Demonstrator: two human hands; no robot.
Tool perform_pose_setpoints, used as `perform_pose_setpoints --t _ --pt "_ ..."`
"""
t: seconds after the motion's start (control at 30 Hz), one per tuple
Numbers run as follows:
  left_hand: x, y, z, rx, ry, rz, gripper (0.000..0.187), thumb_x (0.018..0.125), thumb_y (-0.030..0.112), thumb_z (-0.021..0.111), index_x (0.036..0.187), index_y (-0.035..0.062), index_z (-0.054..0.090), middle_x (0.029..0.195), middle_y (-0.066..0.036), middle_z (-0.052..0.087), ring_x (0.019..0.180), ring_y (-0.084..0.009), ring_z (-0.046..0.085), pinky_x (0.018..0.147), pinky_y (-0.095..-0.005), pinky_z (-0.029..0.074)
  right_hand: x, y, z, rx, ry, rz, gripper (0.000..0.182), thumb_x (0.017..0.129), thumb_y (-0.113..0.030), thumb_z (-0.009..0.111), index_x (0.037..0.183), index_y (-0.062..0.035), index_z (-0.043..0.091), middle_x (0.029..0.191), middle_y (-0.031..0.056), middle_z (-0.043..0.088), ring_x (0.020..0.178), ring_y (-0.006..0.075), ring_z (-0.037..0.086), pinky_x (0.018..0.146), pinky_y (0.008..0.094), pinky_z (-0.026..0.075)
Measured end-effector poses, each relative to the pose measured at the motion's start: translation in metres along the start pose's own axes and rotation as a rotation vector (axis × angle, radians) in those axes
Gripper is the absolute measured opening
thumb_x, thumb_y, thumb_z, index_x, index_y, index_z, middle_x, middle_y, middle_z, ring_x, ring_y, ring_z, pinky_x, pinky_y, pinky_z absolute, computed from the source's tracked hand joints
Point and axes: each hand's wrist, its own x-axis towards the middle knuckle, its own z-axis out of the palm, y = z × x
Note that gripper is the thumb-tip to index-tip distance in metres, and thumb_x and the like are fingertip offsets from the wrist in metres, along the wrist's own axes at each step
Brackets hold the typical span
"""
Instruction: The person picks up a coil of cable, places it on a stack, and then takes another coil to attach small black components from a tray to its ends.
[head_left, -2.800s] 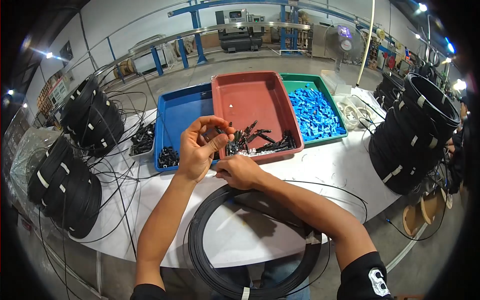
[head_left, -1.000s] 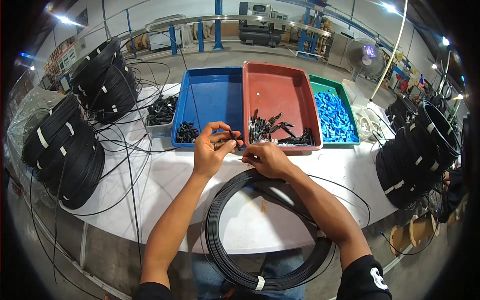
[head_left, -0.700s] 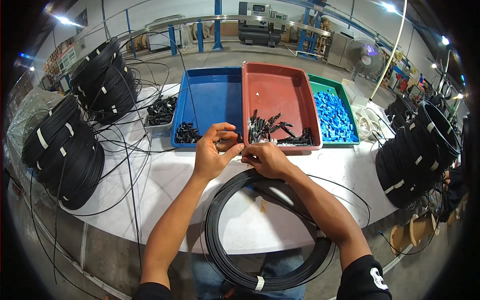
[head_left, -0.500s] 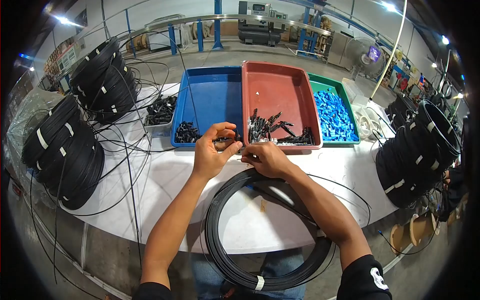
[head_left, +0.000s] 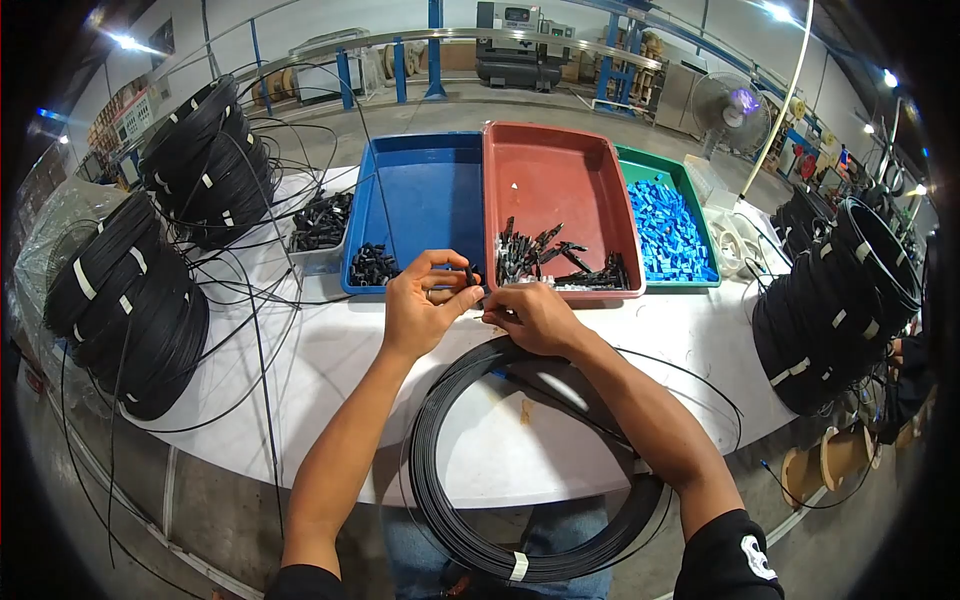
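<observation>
My left hand [head_left: 425,310] is closed in a pinch on a small black connector part [head_left: 472,274], held upright between thumb and fingers in front of the trays. Close beside it, my right hand [head_left: 538,318] has its fingertips pinched together. Whatever those fingers grip is too small and too hidden to make out. Below both hands lies a coil of black cable [head_left: 428,450], banded with white tape, overhanging the table's front edge above my lap. My right forearm crosses over the coil.
Behind my hands stand a blue tray [head_left: 425,205] and a red tray [head_left: 555,180] with black parts, and a green tray [head_left: 655,170] of blue pieces. Stacked cable coils [head_left: 130,310] rise at the left, with loose strands across the table [head_left: 330,400]. More coils [head_left: 820,310] stand right.
My left hand has shifted very slightly, and the black part in it shows more upright above the thumb. The right hand and the coil look almost unchanged.
</observation>
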Motion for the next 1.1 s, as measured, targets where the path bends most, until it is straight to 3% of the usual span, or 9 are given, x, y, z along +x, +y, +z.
perform_pose_setpoints --t 0.13,0.33,0.43,0.6,0.67,0.77,0.83,0.9,1.1 --pt "0.000 0.002 -0.002 0.042 -0.025 0.020 0.036 0.084 -0.002 0.076 0.113 0.0015 0.055 0.099 -0.016 0.073 0.083 -0.0140 0.072 0.070 -0.0232 0.059 0.000 -0.003 -0.002 -0.009 0.002 0.021 0.013 0.086 -0.016 0.072 0.088 -0.0034 0.070 0.082 0.0154 0.071 0.077 0.0352 0.069 0.070 0.0436 0.052" --pt "0.001 -0.005 0.001 -0.251 0.026 -0.016 0.035 0.083 0.000 0.077 0.109 0.0019 0.054 0.096 -0.014 0.075 0.088 -0.0135 0.071 0.075 -0.0249 0.059 0.000 -0.002 -0.001 -0.009 -0.003 0.027 0.013 0.086 -0.016 0.071 0.088 -0.0035 0.070 0.081 0.0150 0.071 0.076 0.0347 0.069 0.070 0.0433 0.052" --pt "0.001 0.000 -0.001 -0.067 0.020 0.013 0.041 0.084 -0.004 0.075 0.114 0.0051 0.049 0.100 -0.017 0.074 0.088 -0.0165 0.072 0.078 -0.0274 0.059 0.001 -0.001 -0.001 -0.026 0.011 0.020 0.013 0.086 -0.016 0.071 0.088 -0.0031 0.070 0.080 0.0151 0.071 0.077 0.0346 0.069 0.070 0.0430 0.052" --pt "-0.001 0.013 -0.004 0.354 0.065 0.064 0.030 0.079 0.001 0.080 0.102 0.0050 0.062 0.095 -0.009 0.076 0.086 -0.0115 0.072 0.068 -0.0215 0.052 0.001 0.002 -0.003 0.066 0.128 0.115 0.013 0.089 -0.013 0.069 0.092 -0.0005 0.067 0.085 0.0181 0.069 0.079 0.0363 0.068 0.069 0.0426 0.051" --pt "-0.001 0.013 -0.004 0.384 0.076 0.059 0.025 0.078 0.003 0.080 0.098 0.0055 0.065 0.092 -0.006 0.076 0.085 -0.0103 0.073 0.064 -0.0207 0.048 0.000 0.003 -0.008 0.134 0.111 0.142 0.013 0.090 -0.011 0.068 0.095 0.0002 0.067 0.086 0.0168 0.069 0.073 0.0318 0.066 0.067 0.0395 0.050" --pt "-0.002 0.010 -0.006 0.437 0.080 0.084 0.019 0.077 0.005 0.080 0.094 0.0062 0.069 0.087 -0.003 0.077 0.083 -0.0096 0.073 0.059 -0.0209 0.043 -0.005 -0.001 -0.018 0.254 0.123 0.154 0.013 0.089 -0.006 0.069 0.100 0.0010 0.067 0.079 0.0093 0.066 0.064 0.0167 0.056 0.064 0.0315 0.047" --pt "-0.001 0.012 -0.005 0.460 0.076 0.116 0.019 0.077 0.005 0.079 0.094 0.0064 0.070 0.086 -0.002 0.077 0.082 -0.0101 0.074 0.057 -0.0218 0.042 -0.007 -0.003 -0.022 0.257 0.101 0.204 0.013 0.089 -0.006 0.069 0.100 0.0012 0.068 0.078 0.0092 0.066 0.064 0.0156 0.055 0.063 0.0310 0.047" --pt "-0.002 0.019 -0.004 0.498 0.029 0.064 0.021 0.077 0.007 0.078 0.096 0.0040 0.070 0.086 -0.011 0.076 0.084 -0.0198 0.076 0.075 -0.0282 0.058 -0.009 -0.012 -0.028 0.265 0.085 0.249 0.013 0.090 -0.005 0.070 0.101 0.0015 0.068 0.079 0.0081 0.067 0.065 0.0120 0.055 0.062 0.0294 0.046" --pt "-0.005 0.005 0.001 0.442 -0.032 0.156 0.022 0.078 0.008 0.077 0.098 0.0053 0.071 0.086 -0.011 0.076 0.084 -0.0209 0.076 0.075 -0.0306 0.059 -0.012 -0.011 -0.028 0.336 0.176 0.200 0.013 0.089 -0.002 0.070 0.102 0.0006 0.070 0.083 0.0069 0.070 0.065 0.0103 0.054 0.061 0.0276 0.046"
